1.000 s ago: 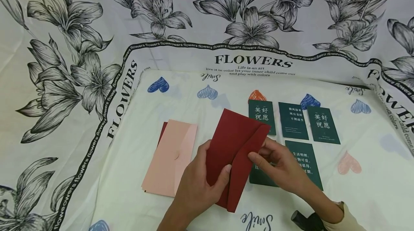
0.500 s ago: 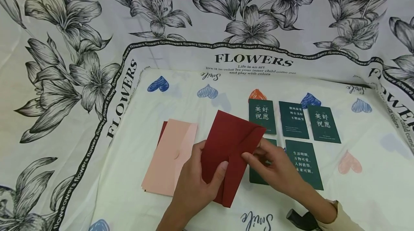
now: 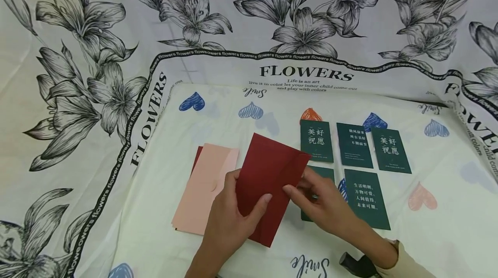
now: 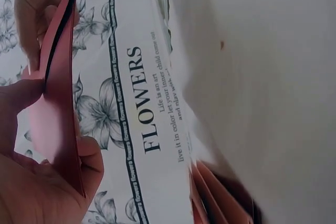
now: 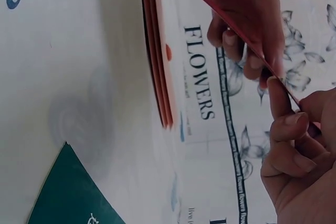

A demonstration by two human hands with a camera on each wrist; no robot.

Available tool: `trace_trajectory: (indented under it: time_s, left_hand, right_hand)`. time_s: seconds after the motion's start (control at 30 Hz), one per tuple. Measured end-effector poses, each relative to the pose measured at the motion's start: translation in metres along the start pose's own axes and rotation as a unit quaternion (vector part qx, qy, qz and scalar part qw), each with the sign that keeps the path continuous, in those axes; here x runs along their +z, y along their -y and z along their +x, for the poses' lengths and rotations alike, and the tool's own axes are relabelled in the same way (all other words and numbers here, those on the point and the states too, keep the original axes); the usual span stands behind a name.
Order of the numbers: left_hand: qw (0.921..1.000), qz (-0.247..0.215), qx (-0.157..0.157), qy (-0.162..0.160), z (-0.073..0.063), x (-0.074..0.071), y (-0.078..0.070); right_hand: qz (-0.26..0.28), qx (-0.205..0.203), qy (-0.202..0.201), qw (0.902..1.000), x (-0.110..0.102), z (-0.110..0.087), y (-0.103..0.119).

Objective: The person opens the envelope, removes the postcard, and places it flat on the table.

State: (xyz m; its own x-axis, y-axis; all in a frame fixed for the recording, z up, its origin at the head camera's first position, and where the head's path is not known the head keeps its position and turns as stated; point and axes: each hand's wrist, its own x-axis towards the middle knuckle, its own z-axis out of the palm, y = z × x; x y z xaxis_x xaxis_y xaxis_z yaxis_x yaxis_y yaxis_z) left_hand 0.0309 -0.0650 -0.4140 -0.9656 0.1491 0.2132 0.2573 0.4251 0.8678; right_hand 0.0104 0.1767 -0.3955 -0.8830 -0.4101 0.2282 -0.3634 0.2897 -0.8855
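Both hands hold a red envelope (image 3: 268, 161) above the cloth, tilted in the head view. My left hand (image 3: 229, 226) grips its left side, thumb pressed across the front and fingers behind. On the opposite edge, my right hand (image 3: 327, 204) pinches it between thumb and fingers. In the left wrist view the envelope (image 4: 58, 114) appears almost edge-on, with a dark slit between its layers towards the right hand (image 4: 34, 9). Its flap lies nearly flat in the head view. The right wrist view shows the curled fingers of the right hand (image 5: 299, 156) at the envelope's edge.
A stack of pink envelopes (image 3: 210, 174) lies left of the hands, a red envelope (image 3: 198, 157) peeking from beneath. Several dark green cards with white writing, such as one card (image 3: 367, 200), lie at right. One green card (image 3: 323, 173) is partly hidden behind the right hand.
Both hands have moved a little left with the red envelope, showing more of the green cards behind. The flap, earlier standing off with its edge visible, now lies flatter against the envelope.
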Motion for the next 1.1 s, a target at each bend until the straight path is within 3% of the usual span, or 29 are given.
trace_trajectory:
  time_s: [0.13, 0.23, 0.4, 0.57, 0.67, 0.83, 1.1]
  left_hand:
    - [0.9995, -0.022, -0.012, 0.018, 0.001, -0.011, 0.008]
    - [0.9989, -0.022, -0.040, 0.013, 0.003, -0.024, 0.018]
    - [0.9958, 0.033, -0.085, -0.013, 0.007, -0.050, 0.038]
    - [0.9888, 0.095, -0.114, -0.014, 0.012, -0.066, 0.055]
    - [0.9763, 0.164, -0.142, 0.004, 0.013, -0.069, 0.064]
    - [0.9420, 0.281, -0.180, 0.037, 0.011, -0.068, 0.072]
    - [0.9191, 0.352, -0.177, 0.005, 0.008, -0.067, 0.067]
  right_hand:
    - [-0.026, 0.002, 0.016, 0.9995, 0.001, 0.003, 0.001]
    - [-0.050, 0.014, 0.023, 0.9984, -0.003, 0.003, 0.000]
    - [-0.061, 0.038, 0.005, 0.9974, -0.012, 0.002, 0.001]
    - [-0.060, 0.023, -0.011, 0.9979, -0.020, 0.002, 0.001]
    - [-0.055, 0.025, -0.014, 0.9981, -0.021, 0.001, -0.001]
    - [-0.052, 0.029, -0.015, 0.9981, -0.021, 0.001, -0.004]
    - [-0.049, 0.024, -0.012, 0.9984, -0.021, 0.002, -0.007]
